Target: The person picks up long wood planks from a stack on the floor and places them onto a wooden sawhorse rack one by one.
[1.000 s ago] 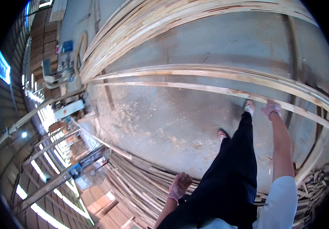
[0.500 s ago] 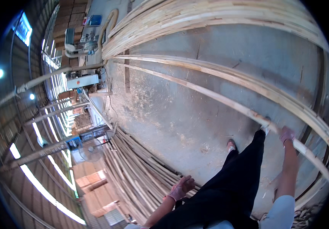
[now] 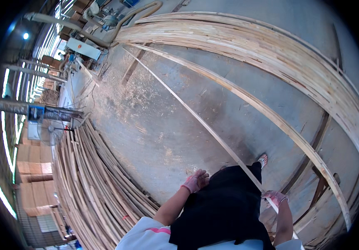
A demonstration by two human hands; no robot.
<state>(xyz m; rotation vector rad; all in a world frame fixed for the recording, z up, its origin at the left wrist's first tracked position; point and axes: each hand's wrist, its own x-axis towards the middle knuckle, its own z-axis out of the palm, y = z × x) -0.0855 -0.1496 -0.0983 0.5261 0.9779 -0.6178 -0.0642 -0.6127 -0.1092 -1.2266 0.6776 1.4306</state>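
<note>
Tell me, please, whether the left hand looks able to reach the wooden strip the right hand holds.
Probably yes: the left hand is nearby, and nothing visible blocks its way to the strip.

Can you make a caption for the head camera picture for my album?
A pinkish-gloved right hand grips a long, thin, pale wooden strip over a grey, shavings-strewn floor.

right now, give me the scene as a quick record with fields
held: long thin wooden strip, in the right hand
other hand: left hand, nothing visible in it
surface: grey floor, scattered wood shavings
beyond strip: long narrow timber, then wide stack of pale boards
picture's left: pile of wooden poles, fan
</note>
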